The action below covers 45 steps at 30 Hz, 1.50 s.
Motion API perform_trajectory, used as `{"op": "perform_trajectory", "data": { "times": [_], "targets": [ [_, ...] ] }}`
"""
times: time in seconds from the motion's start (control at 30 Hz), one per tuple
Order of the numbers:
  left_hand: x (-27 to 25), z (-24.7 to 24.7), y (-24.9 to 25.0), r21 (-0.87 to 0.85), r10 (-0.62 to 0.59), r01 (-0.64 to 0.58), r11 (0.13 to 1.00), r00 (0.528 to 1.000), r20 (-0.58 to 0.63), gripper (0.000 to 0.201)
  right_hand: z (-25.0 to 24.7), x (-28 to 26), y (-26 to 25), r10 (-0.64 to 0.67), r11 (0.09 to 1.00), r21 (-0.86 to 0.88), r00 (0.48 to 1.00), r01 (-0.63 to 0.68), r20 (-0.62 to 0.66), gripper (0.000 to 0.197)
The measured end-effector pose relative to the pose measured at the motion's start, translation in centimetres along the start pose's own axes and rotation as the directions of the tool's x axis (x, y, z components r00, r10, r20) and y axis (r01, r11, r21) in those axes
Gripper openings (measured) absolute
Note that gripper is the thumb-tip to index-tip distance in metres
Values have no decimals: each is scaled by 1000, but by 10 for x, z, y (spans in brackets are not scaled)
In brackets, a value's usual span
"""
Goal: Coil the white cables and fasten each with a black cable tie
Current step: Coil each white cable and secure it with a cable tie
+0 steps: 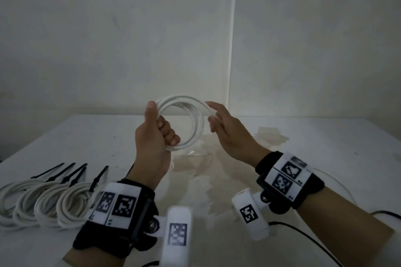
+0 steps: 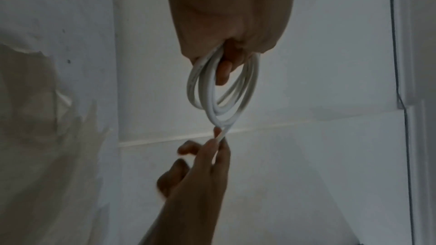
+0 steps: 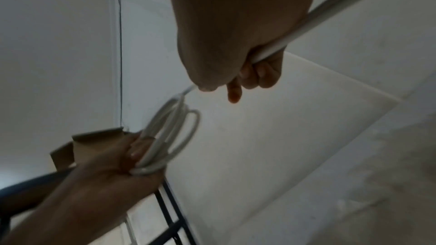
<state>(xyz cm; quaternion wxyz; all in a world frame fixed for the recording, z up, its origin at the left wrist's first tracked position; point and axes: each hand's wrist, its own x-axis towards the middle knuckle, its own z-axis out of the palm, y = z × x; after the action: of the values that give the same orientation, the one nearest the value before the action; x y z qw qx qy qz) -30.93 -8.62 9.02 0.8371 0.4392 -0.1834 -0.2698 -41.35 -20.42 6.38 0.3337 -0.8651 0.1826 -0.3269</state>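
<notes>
My left hand (image 1: 155, 128) grips a coil of white cable (image 1: 196, 123) held upright above the white table (image 1: 86, 136); its fingers curl round the coil's left and lower side. My right hand (image 1: 217, 119) pinches the same cable at the coil's right edge, and the loose tail runs back through that hand (image 3: 257, 66) as a white length (image 3: 330, 10). The left wrist view shows the coil (image 2: 221, 90) hanging from my fist, with the right fingertips (image 2: 218, 142) pinching the strand.
Several coiled white cables (image 1: 43, 204) lie in a row at the table's near left, each with a black cable tie (image 1: 71, 174) on it. A brownish stain (image 1: 217, 171) spreads over the table's middle. Black leads (image 1: 314, 243) trail at the near right. White walls stand behind.
</notes>
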Motion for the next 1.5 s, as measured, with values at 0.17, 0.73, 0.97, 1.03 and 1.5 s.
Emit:
{"op": "perform_trajectory", "data": {
  "times": [0.17, 0.73, 0.97, 1.03, 1.5],
  "targets": [
    [19, -15, 19, -118, 87, -107, 987, 982, -168, 47, 0, -11, 25, -9, 904, -425, 995, 52, 102, 48],
    [15, -23, -12, 464, 514, -412, 784, 850, -114, 41, 26, -6, -24, -624, 449, -632, 728, 631, 284, 18],
    [4, -23, -24, 566, 336, -382, 731, 923, 189, 45, 16, 3, -44, -687, 574, -488, 711, 658, 149, 24],
    [-1, -22, -25, 569, 209, -305, 764, 951, 228, 52, 10, 5, -42, -647, 687, -406, 762, 602, 35, 32],
    [-13, -6, -14, 530, -346, 96, 843, 851, 395, 44, -19, 1, -27, -25, 993, -109, 986, 44, 163, 32]
  ]
}}
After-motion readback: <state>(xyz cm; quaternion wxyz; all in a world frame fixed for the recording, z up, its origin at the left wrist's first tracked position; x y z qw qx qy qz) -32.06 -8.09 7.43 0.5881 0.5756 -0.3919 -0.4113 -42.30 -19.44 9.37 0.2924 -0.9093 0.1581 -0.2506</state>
